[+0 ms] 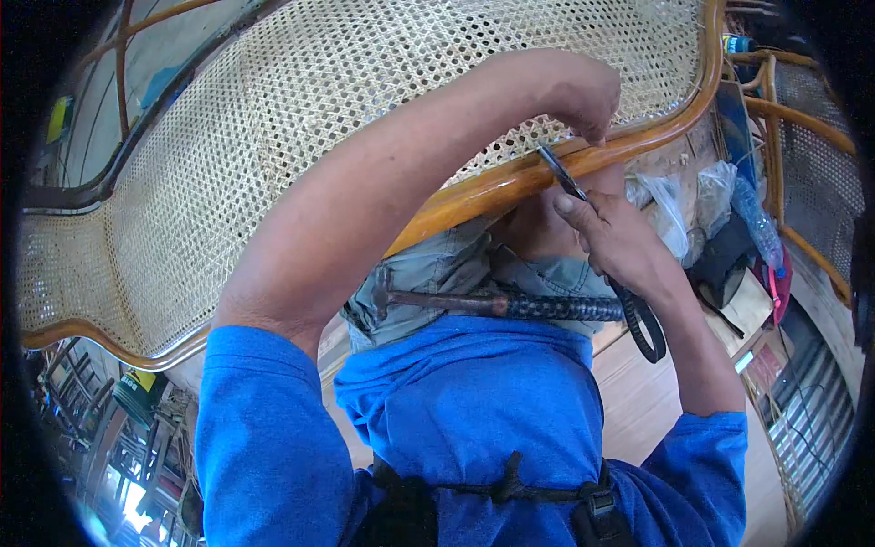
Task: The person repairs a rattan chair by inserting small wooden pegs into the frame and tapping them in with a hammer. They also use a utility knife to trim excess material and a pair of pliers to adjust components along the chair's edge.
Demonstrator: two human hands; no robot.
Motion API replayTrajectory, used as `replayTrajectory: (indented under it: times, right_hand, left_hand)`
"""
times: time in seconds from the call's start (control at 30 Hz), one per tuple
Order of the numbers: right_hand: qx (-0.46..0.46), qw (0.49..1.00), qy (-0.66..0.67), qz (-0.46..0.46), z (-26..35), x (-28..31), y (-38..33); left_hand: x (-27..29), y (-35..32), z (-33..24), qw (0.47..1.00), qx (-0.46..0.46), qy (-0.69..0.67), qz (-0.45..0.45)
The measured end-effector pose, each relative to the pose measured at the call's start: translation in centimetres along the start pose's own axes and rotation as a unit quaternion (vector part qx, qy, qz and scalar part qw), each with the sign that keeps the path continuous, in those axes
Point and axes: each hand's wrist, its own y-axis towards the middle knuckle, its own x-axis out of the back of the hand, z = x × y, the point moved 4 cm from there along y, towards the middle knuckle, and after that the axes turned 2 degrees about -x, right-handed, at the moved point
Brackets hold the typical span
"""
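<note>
Shirt: blue shirt [474, 410] fills the lower view, crossed by a black strap [510, 488].
Hammer: hammer [474, 301] lies across the person's lap, head to the left, black grip to the right, seemingly parked within easy reach.
Right hand: right hand [620, 242] is closed around dark-handled pliers [570, 182], tips pointed up at the wooden rim [510, 182].
Left hand: left hand [583, 96] reaches over the rim, fingertips pinched at the edge beside the pliers' tips; what they pinch is too small to tell.
Chair: woven cane panel [301, 118] tilts across the knees, rim nearest the body.
Room: plastic bags [674, 205] and clutter at right, wooden floor [638, 392] beneath, more cane frames [802, 118] beyond.
</note>
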Motion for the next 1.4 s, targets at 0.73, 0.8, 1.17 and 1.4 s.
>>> replayTrajectory:
  times: [0.73, 0.8, 1.17, 1.4]
  right_hand:
    - [-0.013, 0.988, -0.020, -0.150, -9.3, 3.2, -7.8]
    - [0.000, 0.989, -0.033, -0.146, -9.1, 3.7, -8.6]
    - [0.037, 0.978, -0.143, -0.145, -9.1, 4.0, -8.8]
    - [0.008, 0.977, -0.071, -0.202, -13.5, 3.2, -8.9]
  left_hand:
    - [-1.7, -2.7, -5.2, 0.936, 0.054, -0.314, -0.148]
    - [-2.5, -2.5, -5.5, 0.934, 0.076, -0.322, -0.137]
    - [-3.4, -2.7, -9.5, 0.953, 0.112, -0.274, -0.069]
    - [-4.4, -2.7, -8.3, 0.955, 0.091, -0.250, -0.127]
